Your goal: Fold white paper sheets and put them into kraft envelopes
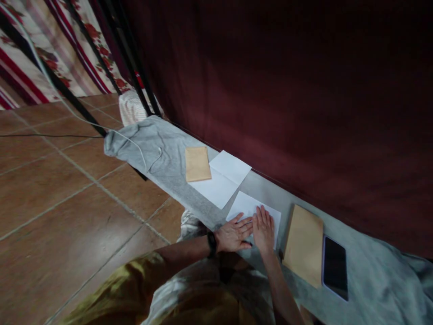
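Both of my hands press flat on a white sheet of paper [249,206] lying on a narrow surface covered with grey cloth [162,158]. My left hand [233,234], with a dark band at the wrist, rests on the sheet's near edge with fingers stretched out. Beside it, my right hand [264,229] lies palm down, fingers together and extended, touching the left hand's fingertips.
A brown envelope [303,243] and a dark phone [334,267] lie to the right of the sheet. Farther left sit another white sheet [225,178] and a smaller brown envelope [197,163]. A dark red curtain [287,90] hangs behind. Brown floor tiles [61,194] lie to the left.
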`<state>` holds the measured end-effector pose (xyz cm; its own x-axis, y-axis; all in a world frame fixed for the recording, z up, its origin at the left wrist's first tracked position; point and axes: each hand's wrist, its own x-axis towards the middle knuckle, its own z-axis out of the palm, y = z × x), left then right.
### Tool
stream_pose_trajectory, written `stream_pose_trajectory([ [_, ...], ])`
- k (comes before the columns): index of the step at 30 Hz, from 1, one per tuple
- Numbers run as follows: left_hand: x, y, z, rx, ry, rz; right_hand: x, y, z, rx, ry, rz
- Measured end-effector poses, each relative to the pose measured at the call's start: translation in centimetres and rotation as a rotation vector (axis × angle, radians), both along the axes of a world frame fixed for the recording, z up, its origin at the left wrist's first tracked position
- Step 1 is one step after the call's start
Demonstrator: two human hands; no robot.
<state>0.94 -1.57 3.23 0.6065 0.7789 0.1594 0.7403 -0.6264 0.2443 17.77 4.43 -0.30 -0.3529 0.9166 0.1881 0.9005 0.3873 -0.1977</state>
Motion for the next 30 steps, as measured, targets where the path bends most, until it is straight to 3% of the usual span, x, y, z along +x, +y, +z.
stream_pose_trajectory([
  [13,0.6,-1.7,-0.7,0.026,0.046,0.217,2.1,-0.7,-0.7,0.034,-0.074,-0.152],
  [20,-1.5,-2.2,-1.0,0.036,0.042,0.3,2.5,-1.1,-1.1,0.125,-0.04,-0.173],
  [23,-1.9,-2.4,-1.2,0.081,0.042,0.393,2.1,-1.3,-0.9,0.148,-0.024,-0.194],
  [27,0.3,-1.0,-1.2,0.124,0.019,0.574,1.6,-1.3,-0.7,0.18,0.004,-0.201],
  [30,2.9,1.4,-1.0,0.12,-0.02,0.564,1.3,-1.2,-0.6,0.171,0.004,-0.217],
])
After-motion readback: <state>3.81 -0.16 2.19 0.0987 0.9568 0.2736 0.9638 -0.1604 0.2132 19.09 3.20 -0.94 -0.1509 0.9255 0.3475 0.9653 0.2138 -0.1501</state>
